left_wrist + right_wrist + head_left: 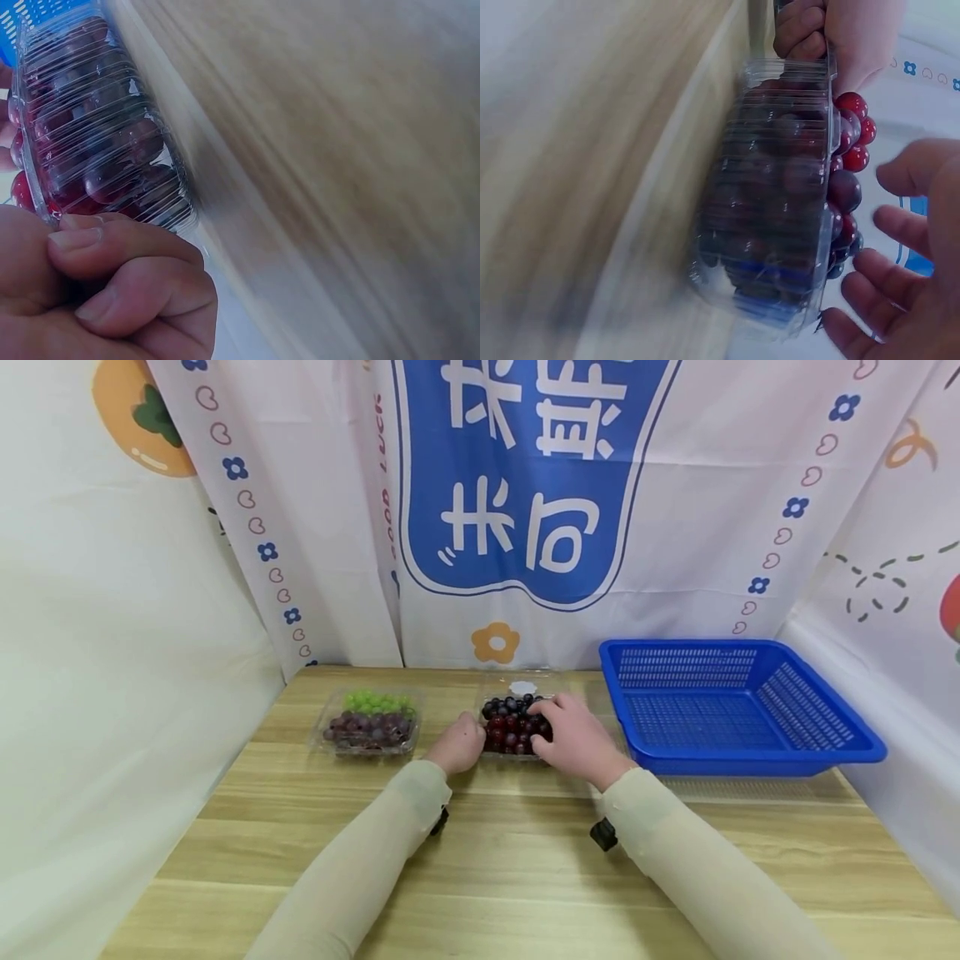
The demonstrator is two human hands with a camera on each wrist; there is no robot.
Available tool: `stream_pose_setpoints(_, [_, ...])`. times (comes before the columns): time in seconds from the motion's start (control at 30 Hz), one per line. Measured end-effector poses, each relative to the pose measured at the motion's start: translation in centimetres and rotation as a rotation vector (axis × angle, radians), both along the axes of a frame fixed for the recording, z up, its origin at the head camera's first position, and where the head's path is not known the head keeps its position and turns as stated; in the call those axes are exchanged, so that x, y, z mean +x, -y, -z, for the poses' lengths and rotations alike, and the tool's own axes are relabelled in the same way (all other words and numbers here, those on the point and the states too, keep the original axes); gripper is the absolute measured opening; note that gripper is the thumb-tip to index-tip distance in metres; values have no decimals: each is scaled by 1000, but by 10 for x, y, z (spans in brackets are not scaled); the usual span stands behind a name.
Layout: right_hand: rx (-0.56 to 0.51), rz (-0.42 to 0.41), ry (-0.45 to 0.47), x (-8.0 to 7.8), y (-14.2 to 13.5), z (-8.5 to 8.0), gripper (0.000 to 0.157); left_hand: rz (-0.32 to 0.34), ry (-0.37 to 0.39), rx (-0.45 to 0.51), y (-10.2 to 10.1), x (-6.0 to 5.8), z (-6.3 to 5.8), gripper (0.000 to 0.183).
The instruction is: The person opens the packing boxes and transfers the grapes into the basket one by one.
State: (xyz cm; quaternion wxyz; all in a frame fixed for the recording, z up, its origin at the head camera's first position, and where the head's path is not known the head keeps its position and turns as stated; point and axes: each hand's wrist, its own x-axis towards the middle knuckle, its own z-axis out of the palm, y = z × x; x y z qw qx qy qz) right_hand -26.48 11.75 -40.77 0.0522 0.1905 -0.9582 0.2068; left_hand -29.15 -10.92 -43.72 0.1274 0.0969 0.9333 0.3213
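Just in front of me is a clear plastic clamshell box [28, 142] filled with red grapes [510, 735] at the front and black grapes [512, 704] behind. My left hand [459, 743] pinches the box's rim at its left end, thumb against curled fingers. Over the right end of the box hovers my right hand [577, 742], its fingers spread and slightly bent. In the right wrist view those fingertips [889, 178] are close above the grapes, with nothing held between them. The box's lid [551, 681] stands open at the back.
To the left stands a second clear box [318, 731] with green grapes [378, 702] and purple grapes [367, 729]. A blue plastic basket [742, 764] sits at the right on the wooden table [517, 877]. Printed cloth [330, 527] hangs behind the table.
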Motion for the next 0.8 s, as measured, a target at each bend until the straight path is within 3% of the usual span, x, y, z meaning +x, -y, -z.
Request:
stream_pose_setpoints(0.5, [285,11,138,-19,19,-11,52,11,-6,-5,0,-2,2,51])
stream_pose_setpoints(0.8, [303,-8,205,-25,19,-11,60,-12,-17,-7,-2,-2,3,52])
